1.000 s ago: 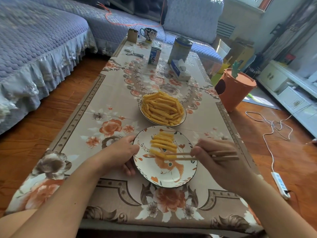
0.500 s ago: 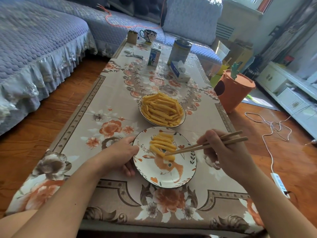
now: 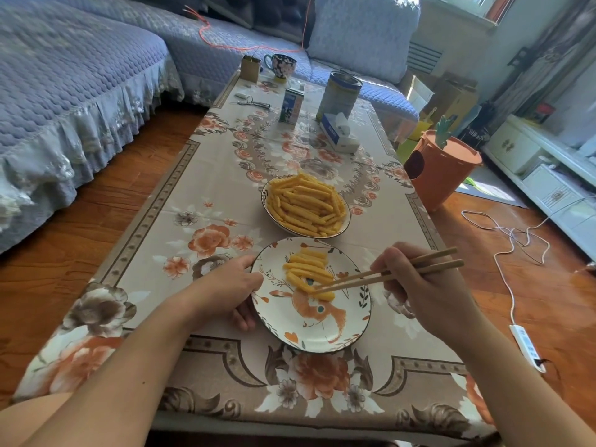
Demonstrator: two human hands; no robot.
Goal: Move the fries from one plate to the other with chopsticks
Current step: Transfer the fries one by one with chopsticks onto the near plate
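The low table (image 3: 206,201) is covered by a floral cloth, and two plates are set in a line down its middle – the far plate (image 3: 346,210) is heaped with crinkle-cut fries (image 3: 304,204), while the near plate (image 3: 361,317), the one painted with an orange fish, carries only a small stack of fries (image 3: 306,269) on its far half. So most of the pile is judged to be still waiting to be moved. The near plate is steadied at its left rim by the left hand (image 3: 225,288), with the fingers curled around and under the edge. The chopsticks (image 3: 387,275) are pinched in the right hand (image 3: 429,288), and their tips are brought close together right at the nearest fry of the small stack; whether that fry is actually squeezed or just touched can't be told. As for handling, the fries are probably light and fairly stiff, but a bit greasy or smooth on the skin – the ridges should give the tips something to bite on. A fry is best taken near its middle and across its width, so it doesn't pivot and drop. Too hard a squeeze could likely snap one, so gentle pressure is advised.
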